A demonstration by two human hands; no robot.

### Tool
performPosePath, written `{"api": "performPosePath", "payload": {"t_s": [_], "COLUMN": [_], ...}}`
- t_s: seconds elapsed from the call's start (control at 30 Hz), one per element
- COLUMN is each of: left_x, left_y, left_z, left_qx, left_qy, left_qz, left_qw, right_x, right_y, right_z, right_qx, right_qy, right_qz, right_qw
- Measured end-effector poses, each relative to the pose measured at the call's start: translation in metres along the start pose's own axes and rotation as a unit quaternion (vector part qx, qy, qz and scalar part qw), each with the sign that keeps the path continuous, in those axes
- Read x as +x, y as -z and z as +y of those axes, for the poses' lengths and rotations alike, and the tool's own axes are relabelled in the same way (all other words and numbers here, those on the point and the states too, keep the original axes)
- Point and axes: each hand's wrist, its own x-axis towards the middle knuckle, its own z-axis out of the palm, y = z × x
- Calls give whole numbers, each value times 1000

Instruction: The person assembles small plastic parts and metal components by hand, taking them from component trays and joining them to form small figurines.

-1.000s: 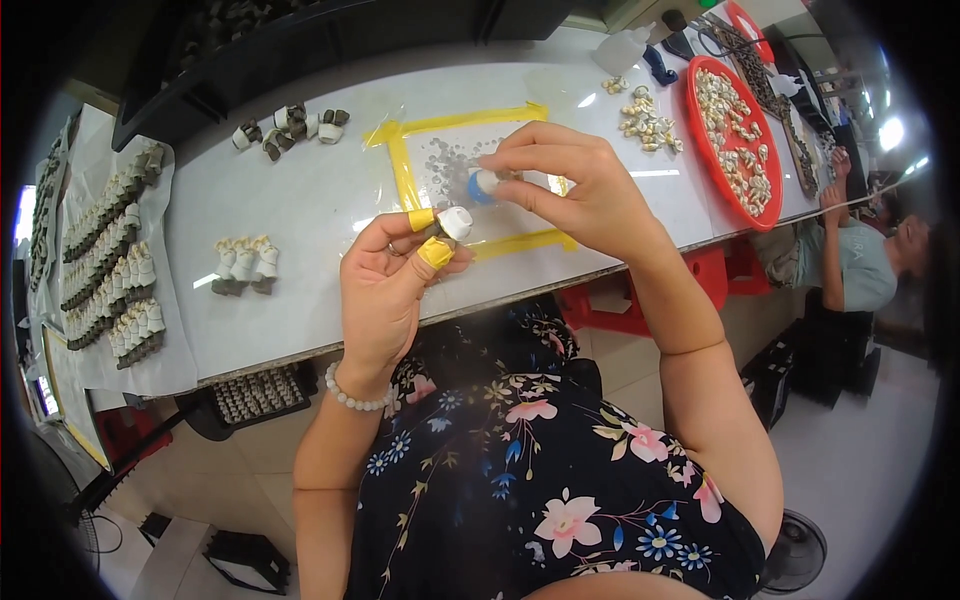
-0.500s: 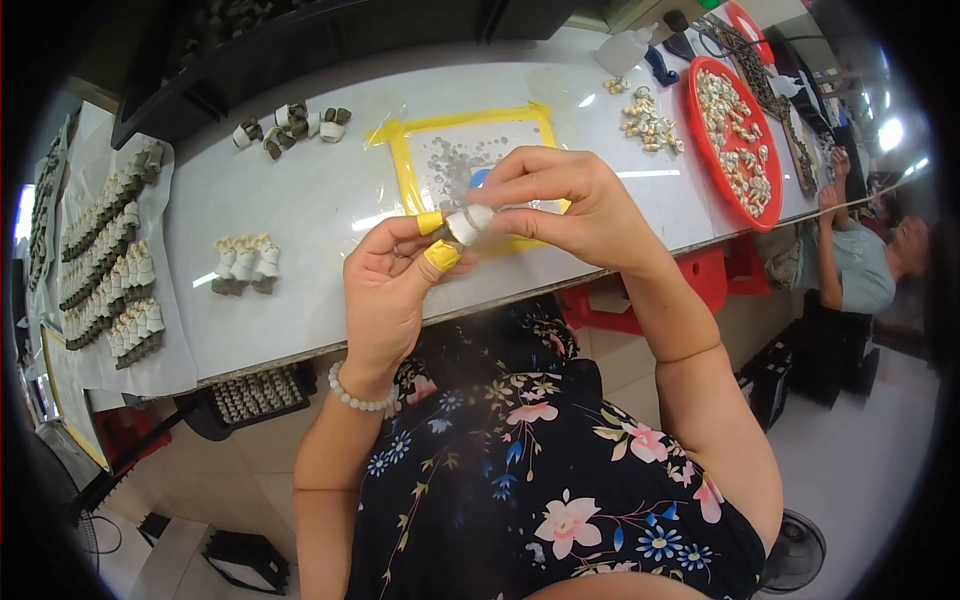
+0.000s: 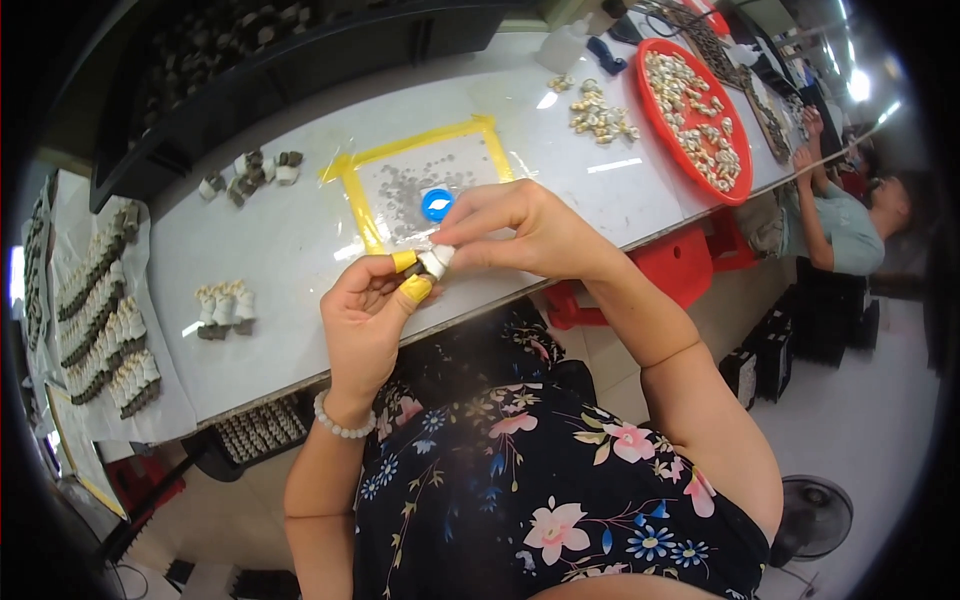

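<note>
A small white figure with a dark base (image 3: 436, 261) is pinched between the thumb and forefinger of my left hand (image 3: 362, 318); both digits are wrapped in yellow tape. The fingers of my right hand (image 3: 528, 232) close on its white end from the other side, and their tips partly cover it. Just beyond the hands, a blue round pot (image 3: 430, 215) with white inside sits on a grey-spotted sheet (image 3: 398, 170) edged with yellow tape. To the left, several similar white figures with dark bases (image 3: 225, 310) stand close together on the table.
A red oval tray (image 3: 742, 172) of small ivory pieces lies at the right, beside a loose pile (image 3: 600, 115). More white-and-dark pieces (image 3: 245, 178) lie at the back left. Rows of figures (image 3: 105, 310) cover a white sheet far left. A person (image 3: 835, 225) sits at far right.
The view has swung a little to the right. Both hands have drawn back from the spotted sheet toward the near table edge, uncovering the blue pot. The figure stays between them.
</note>
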Motion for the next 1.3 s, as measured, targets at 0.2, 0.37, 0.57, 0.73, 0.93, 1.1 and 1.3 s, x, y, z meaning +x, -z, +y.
{"api": "performPosePath", "payload": {"t_s": [0.2,0.37,0.57,0.73,0.93,1.1,1.3], "left_x": [-29,-52,-56,-56,-51,-32,48], "left_y": [17,47,68,75,74,71,70], "left_z": [21,39,45,45,53,81,108], "left_qx": [458,630,684,698,683,657,743], "left_qy": [-196,-290,-316,-289,-299,-290,-220], "left_qz": [40,104,190,242,255,192,95], "left_qw": [866,713,630,609,615,669,625], "right_x": [-1,7,14,12,7,5,3], "right_y": [54,118,122,108,77,67,60], "right_z": [9,52,60,52,40,38,41], "right_qx": [-184,-508,-604,-569,-530,-480,-431], "right_qy": [-32,-36,-73,-52,-74,-51,-39], "right_qz": [163,286,258,223,255,254,247], "right_qw": [969,812,751,790,806,838,867]}}
